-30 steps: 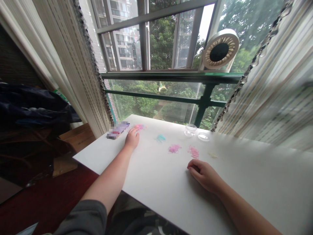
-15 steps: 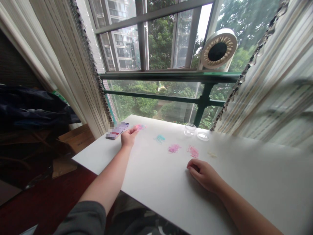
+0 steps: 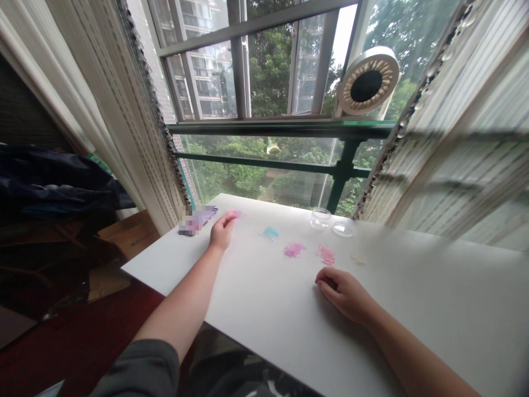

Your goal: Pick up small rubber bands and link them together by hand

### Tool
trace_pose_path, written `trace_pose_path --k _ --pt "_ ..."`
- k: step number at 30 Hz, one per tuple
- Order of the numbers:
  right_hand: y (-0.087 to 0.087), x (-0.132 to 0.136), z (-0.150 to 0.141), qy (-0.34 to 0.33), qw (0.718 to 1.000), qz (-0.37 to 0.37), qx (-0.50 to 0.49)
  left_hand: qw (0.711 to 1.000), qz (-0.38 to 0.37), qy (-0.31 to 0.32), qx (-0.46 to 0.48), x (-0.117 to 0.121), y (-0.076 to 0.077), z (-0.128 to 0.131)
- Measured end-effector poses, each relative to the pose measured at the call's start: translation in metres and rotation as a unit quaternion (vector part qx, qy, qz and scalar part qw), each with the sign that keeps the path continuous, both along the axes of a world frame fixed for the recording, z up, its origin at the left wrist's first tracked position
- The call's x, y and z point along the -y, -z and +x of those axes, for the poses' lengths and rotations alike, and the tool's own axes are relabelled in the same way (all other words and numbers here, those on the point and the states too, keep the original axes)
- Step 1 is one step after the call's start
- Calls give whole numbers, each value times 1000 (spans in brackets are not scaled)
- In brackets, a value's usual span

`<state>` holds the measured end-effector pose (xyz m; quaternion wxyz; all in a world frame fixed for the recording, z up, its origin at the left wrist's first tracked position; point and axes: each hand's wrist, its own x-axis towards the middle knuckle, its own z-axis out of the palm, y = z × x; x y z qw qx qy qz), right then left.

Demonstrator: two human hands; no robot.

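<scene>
My left hand (image 3: 222, 230) reaches across the white board (image 3: 264, 309) to a small pink pile of tiny bands (image 3: 236, 213); its fingertips pinch at that pile. My right hand (image 3: 346, 295) rests on the board with fingers curled in, just below a pink pile (image 3: 326, 255). Between them lie a teal pile (image 3: 270, 232) and a magenta pile (image 3: 294, 250). A pale yellowish pile (image 3: 358, 258) lies to the right.
A phone (image 3: 197, 219) lies at the board's far left corner. A small clear jar (image 3: 320, 219) and its lid (image 3: 343, 229) stand near the window. A round white fan (image 3: 367, 84) sits on the green rail. Curtains hang on both sides.
My left hand has lifted slightly and its fingers have drawn together at the pink pile. My right hand has stayed where it was.
</scene>
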<state>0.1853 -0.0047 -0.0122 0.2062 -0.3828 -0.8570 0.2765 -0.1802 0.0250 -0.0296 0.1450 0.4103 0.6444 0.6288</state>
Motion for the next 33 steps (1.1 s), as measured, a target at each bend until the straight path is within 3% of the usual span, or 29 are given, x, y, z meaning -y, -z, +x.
trace_pose_path --k 22,33 --pt "0 0 1 2 1000 -2 10 992 34 -14 117 1 1 -3" --pt "0 -1 0 -2 1000 -1 11 991 41 -1 129 4 -2 -2"
